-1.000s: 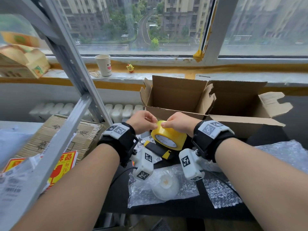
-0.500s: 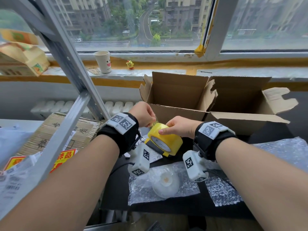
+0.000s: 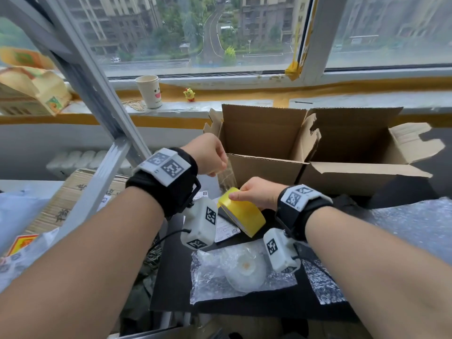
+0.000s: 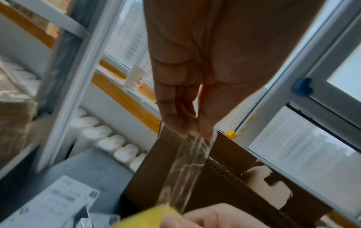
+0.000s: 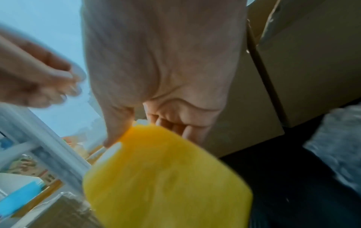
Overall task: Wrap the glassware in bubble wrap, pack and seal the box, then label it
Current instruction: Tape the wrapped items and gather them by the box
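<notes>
My right hand (image 3: 254, 195) grips a yellow tape roll (image 3: 243, 216) above the black table, seen close up as the tape roll (image 5: 166, 177) in the right wrist view. My left hand (image 3: 210, 159) pinches the free end of a clear tape strip (image 3: 226, 178) and holds it stretched up from the roll; the tape strip (image 4: 187, 166) shows between the fingertips (image 4: 180, 125). Behind stands an open cardboard box (image 3: 305, 152). A glass dish (image 3: 244, 270) lies on a bubble wrap sheet (image 3: 212, 282) near the table's front edge.
A grey metal shelf frame (image 3: 97, 113) slants across the left. Flat cartons (image 3: 73, 199) and printed labels (image 3: 225, 228) lie beside the tape. More bubble wrap (image 3: 411, 231) covers the right of the table. A paper cup (image 3: 149, 91) stands on the sill.
My left hand has lifted away from the roll, up and left, drawing out a strip of clear tape. The right hand has tilted the roll and lowered it slightly.
</notes>
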Tool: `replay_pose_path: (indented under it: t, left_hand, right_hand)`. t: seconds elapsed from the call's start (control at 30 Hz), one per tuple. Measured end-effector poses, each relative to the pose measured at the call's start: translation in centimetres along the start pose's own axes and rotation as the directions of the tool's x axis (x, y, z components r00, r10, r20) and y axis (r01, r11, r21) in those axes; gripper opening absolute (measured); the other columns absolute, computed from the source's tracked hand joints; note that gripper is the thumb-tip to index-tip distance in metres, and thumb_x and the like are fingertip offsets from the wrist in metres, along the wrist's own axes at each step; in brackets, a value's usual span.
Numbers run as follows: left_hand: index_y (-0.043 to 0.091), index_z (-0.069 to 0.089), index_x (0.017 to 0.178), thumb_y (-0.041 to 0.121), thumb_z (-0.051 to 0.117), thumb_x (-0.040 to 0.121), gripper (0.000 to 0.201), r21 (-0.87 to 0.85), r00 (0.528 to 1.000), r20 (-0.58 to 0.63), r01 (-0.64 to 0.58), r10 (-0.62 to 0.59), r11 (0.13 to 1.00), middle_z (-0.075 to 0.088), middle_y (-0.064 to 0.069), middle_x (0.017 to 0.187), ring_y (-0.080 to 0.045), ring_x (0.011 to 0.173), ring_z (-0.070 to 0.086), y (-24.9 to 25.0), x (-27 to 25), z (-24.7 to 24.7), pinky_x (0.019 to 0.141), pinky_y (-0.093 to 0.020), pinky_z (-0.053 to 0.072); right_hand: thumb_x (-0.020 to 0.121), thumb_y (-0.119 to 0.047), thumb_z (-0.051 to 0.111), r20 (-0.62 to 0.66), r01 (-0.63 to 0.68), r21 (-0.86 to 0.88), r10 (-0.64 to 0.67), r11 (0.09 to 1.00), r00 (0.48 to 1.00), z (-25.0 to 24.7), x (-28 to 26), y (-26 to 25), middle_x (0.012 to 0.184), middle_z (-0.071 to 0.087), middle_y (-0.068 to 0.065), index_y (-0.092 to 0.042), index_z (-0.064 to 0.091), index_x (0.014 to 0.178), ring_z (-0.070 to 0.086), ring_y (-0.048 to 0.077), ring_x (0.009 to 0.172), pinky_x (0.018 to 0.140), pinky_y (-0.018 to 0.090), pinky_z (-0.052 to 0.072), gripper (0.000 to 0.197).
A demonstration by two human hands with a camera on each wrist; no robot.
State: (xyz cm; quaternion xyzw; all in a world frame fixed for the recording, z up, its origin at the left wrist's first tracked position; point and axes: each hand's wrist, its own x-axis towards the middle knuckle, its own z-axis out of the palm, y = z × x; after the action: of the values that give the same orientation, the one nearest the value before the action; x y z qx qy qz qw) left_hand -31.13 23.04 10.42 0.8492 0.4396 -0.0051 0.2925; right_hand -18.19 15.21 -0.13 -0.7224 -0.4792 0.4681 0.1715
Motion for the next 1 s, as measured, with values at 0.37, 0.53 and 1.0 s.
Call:
replay_pose_path:
  t: [0.37,0.53,1.0]
  left_hand:
    - [0.006,0.065,0.082,0.007,0.059,0.089,0.010,0.006,0.998,-0.015,-0.060,0.060,0.998,0.064,-0.002,0.067,-0.012,0.060,0.061,-0.5,-0.1,-2.2,0.066,-0.024,0.056]
    - [0.008,0.065,0.079,0.009,0.071,0.082,0.006,-0.060,0.999,0.027,-0.037,0.038,0.997,0.065,0.002,0.068,-0.005,0.056,0.060,-1.2,-0.3,-3.3,0.054,-0.015,0.050]
    - [0.012,0.063,0.084,0.005,0.074,0.075,0.015,-0.031,0.991,-0.105,0.076,-0.079,0.997,0.060,0.005,0.064,-0.002,0.050,0.057,-4.2,0.7,-4.3,0.044,-0.011,0.038]
  right_hand:
    - [0.090,-0.030,0.066,0.096,-0.038,0.377,0.002,0.926,0.995,0.5,1.8,-0.4,0.088,0.068,0.004,-0.008,0.067,0.097,0.064,0.016,0.088,0.083,0.031,0.053,0.024]
    - [0.096,-0.035,0.057,0.095,-0.134,0.527,0.098,0.840,0.991,1.1,3.3,1.4,0.086,0.064,0.009,-0.008,0.063,0.094,0.062,0.021,0.082,0.092,0.035,0.048,0.027]
    - [0.061,-0.035,0.088,-0.046,-0.064,-0.538,0.047,0.840,0.998,6.4,9.4,4.0,0.098,0.054,0.004,-0.014,0.047,0.107,0.055,0.023,0.086,0.068,0.035,0.047,0.065]
